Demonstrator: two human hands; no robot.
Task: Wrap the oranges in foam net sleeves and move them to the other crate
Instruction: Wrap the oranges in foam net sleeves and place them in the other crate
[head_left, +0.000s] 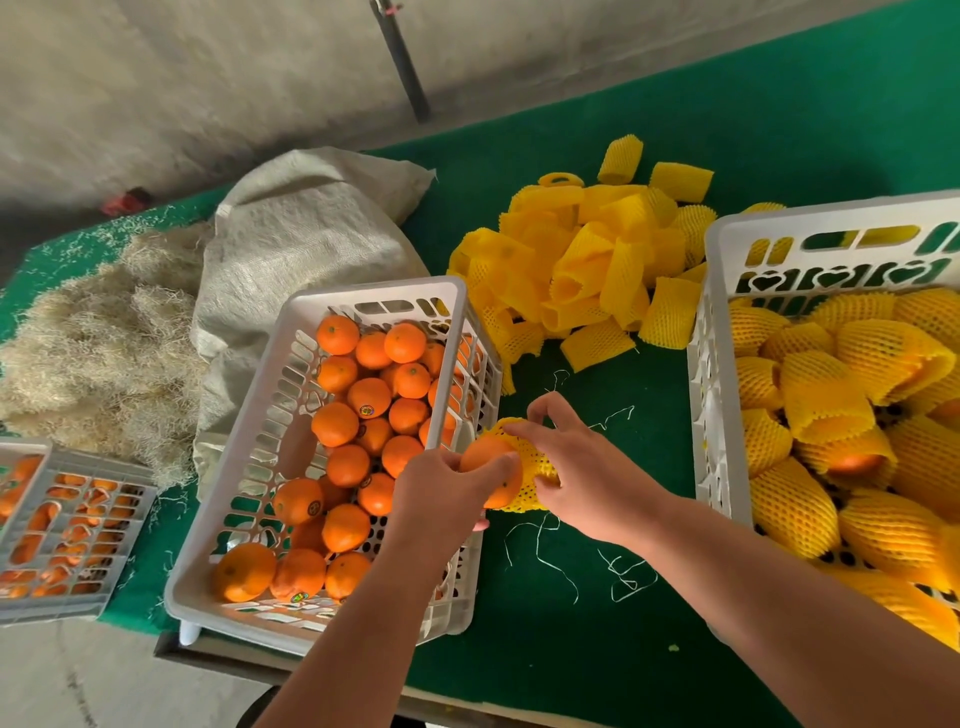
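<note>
Sitting at the table's left edge is a grey crate (72, 525) of oranges hanging partly off the green table (597, 597), with a heap of straw-like wood wool (98, 343) and a woven sack (306, 234) lying behind it toward the far left corner. Next along, near the front edge, the white supply crate (249, 452) is holding the bare oranges (358, 410), still well filled. Just beside its right wall the left hand (441, 493) is gripping one orange (491, 470), fingers curled round its near side, while the right hand (576, 467) is pinching the mouth of a yellow foam net sleeve (524, 457) and stretching it over the fruit's far side; the sleeve is covering only part of the orange, so I am judging the wrapping step as midway. Behind the hands, toward the far edge, a pile of spare sleeves (587, 260) is waiting. At the right edge the white receiving crate (717, 322) is already holding many wrapped oranges (841, 415). The next move is probably calling for drawing the net fully over the orange, then carrying it right, over the crate's wall.
</note>
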